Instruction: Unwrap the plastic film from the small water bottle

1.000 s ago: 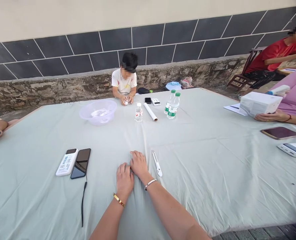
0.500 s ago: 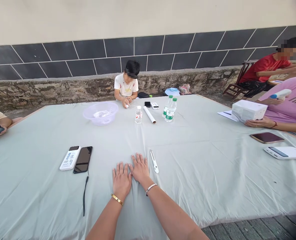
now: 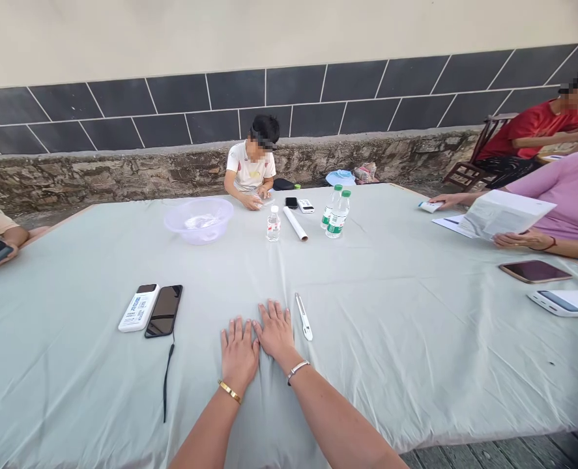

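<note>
My left hand (image 3: 240, 352) lies flat on the pale tablecloth (image 3: 391, 365), fingers stretched out and holding nothing. Beside it, thumbs close together, my right hand (image 3: 275, 331) also rests palm down with its fingers spread. Just right of my right hand is a white utility knife (image 3: 303, 317), apart from the fingers. Off to the left of my left hand lie a black smartphone (image 3: 164, 311) with a wrist strap (image 3: 168, 378) and a white power bank (image 3: 139, 308).
Farther back stand a translucent basin (image 3: 199, 221), a small bottle (image 3: 274, 225), a white roll (image 3: 295, 224) and two green-capped bottles (image 3: 337, 215). A person (image 3: 252, 169) sits opposite. At right, a person in pink (image 3: 562, 182) holds a white box (image 3: 508, 212) near another phone (image 3: 535, 271).
My hands stay in place. The person in pink has lowered the white and blue object to the table and tilted the white box. The view has shifted slightly.
</note>
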Demonstrator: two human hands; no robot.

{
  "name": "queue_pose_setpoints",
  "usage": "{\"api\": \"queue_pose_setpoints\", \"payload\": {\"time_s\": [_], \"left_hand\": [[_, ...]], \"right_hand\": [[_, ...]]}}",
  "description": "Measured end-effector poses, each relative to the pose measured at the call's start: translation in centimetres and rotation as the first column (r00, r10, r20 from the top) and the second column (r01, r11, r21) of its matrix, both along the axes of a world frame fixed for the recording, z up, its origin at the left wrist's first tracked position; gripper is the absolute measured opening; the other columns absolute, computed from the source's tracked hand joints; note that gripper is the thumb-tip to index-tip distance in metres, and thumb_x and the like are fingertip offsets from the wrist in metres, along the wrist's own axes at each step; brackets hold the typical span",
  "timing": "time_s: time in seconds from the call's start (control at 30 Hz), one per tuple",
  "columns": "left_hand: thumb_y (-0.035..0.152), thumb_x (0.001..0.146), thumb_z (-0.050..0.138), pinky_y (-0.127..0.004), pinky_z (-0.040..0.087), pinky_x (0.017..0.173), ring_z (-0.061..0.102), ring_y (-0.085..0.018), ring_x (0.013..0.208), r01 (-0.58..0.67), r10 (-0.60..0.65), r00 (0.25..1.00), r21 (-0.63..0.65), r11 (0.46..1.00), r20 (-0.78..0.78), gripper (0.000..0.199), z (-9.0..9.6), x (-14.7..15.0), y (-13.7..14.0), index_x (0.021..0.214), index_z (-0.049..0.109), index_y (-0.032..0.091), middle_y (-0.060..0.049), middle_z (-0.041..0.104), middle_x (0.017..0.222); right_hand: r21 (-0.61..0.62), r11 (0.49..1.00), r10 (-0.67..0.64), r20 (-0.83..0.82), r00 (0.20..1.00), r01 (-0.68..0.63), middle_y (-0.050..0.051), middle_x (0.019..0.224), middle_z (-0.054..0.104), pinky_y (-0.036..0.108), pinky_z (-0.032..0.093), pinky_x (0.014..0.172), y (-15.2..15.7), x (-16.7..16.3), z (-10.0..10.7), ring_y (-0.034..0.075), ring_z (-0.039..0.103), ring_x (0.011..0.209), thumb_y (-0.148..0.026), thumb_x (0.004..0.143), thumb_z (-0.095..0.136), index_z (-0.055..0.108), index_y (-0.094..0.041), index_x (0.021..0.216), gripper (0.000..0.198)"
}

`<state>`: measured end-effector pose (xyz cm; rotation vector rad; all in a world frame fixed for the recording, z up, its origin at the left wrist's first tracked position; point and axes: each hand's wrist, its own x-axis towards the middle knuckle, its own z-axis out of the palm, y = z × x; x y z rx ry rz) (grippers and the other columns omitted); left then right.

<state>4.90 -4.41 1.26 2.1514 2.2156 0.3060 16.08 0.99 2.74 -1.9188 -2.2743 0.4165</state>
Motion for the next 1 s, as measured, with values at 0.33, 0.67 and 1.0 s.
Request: {"api": "queue_pose_setpoints", "payload": {"time_s": [0.33, 0.67, 1.0], "left_hand": [[0.032, 0.09, 0.038, -0.052, 0.02, 0.111, 0.026, -0.029, 0.138, 0.005, -0.006, 1.0, 0.025, 1.0, 0.017, 0.05, -0.13, 0.09, -0.03, 0.137, 0.045, 0.018, -0.012, 0.036, 0.148], [0.033, 0.089, 0.039, -0.051, 0.019, 0.111, 0.027, -0.029, 0.138, -0.003, 0.001, 0.999, 0.04, 0.999, 0.04, 0.05, -0.34, 0.12, 0.07, 0.137, 0.045, 0.02, -0.011, 0.036, 0.148], [0.033, 0.089, 0.038, -0.052, 0.019, 0.111, 0.026, -0.029, 0.138, -0.003, 0.002, 0.999, 0.021, 1.0, 0.04, 0.05, -0.01, 0.18, 0.02, 0.137, 0.045, 0.019, -0.01, 0.036, 0.148]], "right_hand": [[0.0, 1.0, -0.007, 0.019, 1.0, 0.007, 0.007, 0.155, 0.019, 0.045, -0.001, 0.112, -0.15, -0.01, 0.41, 0.025, 0.009, 0.142, -0.053, 0.093, 0.025, 0.03, -0.024, 0.145, 0.06], [0.028, 1.0, -0.008, 0.023, 1.0, 0.007, 0.006, 0.154, 0.019, 0.046, -0.001, 0.112, 0.21, 0.1, -0.51, 0.024, 0.01, 0.142, -0.052, 0.093, 0.025, 0.03, -0.025, 0.145, 0.059], [0.02, 1.0, -0.003, 0.034, 0.999, 0.003, 0.007, 0.154, 0.02, 0.046, 0.0, 0.112, 0.17, 0.08, -0.13, 0.025, 0.01, 0.142, -0.054, 0.093, 0.023, 0.03, -0.024, 0.145, 0.061]]}}
